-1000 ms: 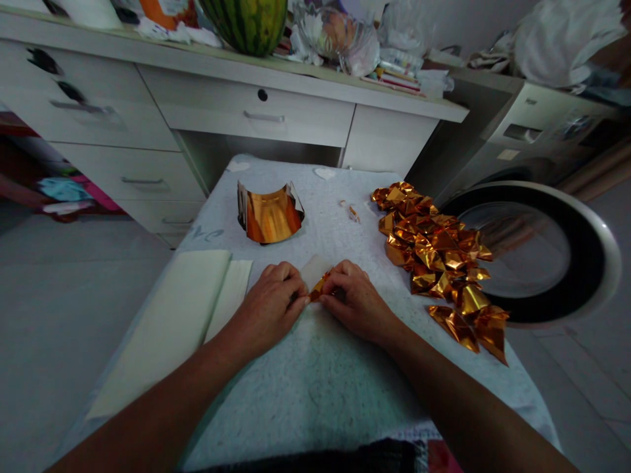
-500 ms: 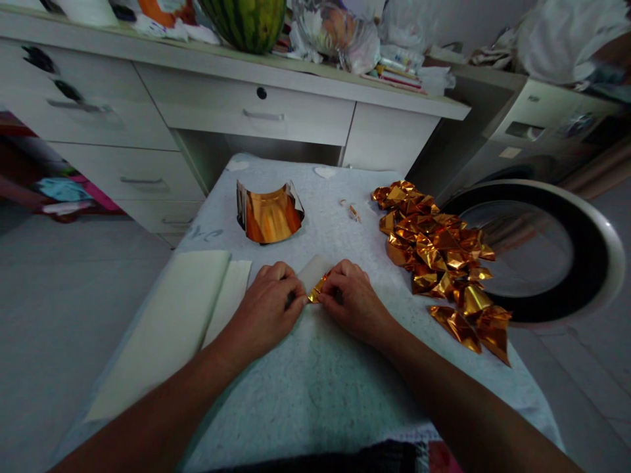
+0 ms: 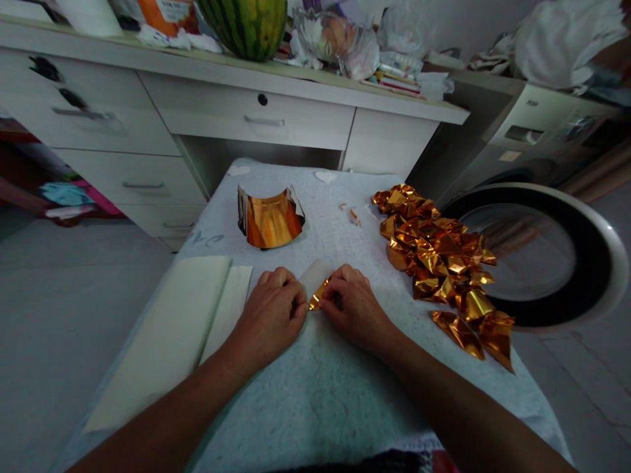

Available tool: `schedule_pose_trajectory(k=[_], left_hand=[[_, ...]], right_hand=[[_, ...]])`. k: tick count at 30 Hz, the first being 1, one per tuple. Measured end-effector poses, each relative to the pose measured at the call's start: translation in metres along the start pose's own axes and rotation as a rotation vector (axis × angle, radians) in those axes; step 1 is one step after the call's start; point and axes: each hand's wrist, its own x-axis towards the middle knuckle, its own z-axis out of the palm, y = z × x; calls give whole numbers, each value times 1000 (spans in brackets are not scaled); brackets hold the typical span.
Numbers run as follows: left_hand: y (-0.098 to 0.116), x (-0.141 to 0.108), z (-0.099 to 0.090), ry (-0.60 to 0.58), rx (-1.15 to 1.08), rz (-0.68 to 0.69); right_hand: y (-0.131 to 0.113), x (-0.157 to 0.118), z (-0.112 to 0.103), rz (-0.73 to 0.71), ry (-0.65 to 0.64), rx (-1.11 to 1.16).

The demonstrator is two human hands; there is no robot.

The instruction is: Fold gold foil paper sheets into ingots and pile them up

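Note:
My left hand (image 3: pixel 277 309) is closed, its thumb and fingers pinching at the left end of a small folded piece of gold foil paper (image 3: pixel 317 297). The right end of that piece is pinched by my right hand (image 3: pixel 353 303). A whitish sheet (image 3: pixel 314 276) shows between the hands, just behind the foil; its lower part is hidden. Beyond my left hand stands a curved stack of gold foil sheets (image 3: pixel 272 222). To the right lies a heap of folded gold foil pieces (image 3: pixel 434 246).
Pale paper sheets (image 3: pixel 158 328) lie at the left on the cloth-covered table (image 3: pixel 305 394). A small scrap (image 3: pixel 353 217) lies near the table's back. Behind are white drawers (image 3: pixel 266 121) and a counter bearing a watermelon (image 3: pixel 245 26). At the right, a washing machine's round door (image 3: pixel 596 256) hangs open.
The view has tilted slightly, so everything sits a little lower. My left fingers have curled in more at the foil's left end. Both hands stay at the same foil piece.

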Motion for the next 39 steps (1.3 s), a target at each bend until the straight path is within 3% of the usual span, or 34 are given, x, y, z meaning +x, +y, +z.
schedule_pose_trajectory(k=[21, 26, 39], left_hand=[[1, -1, 5, 26, -1, -57], [-3, -1, 6, 15, -85, -25], [-5, 1, 8, 5, -47, -15]], right_hand=[[-2, 1, 2, 35, 7, -29], [-2, 1, 0, 44, 5, -8], [-5, -1, 2, 23, 6, -125]])
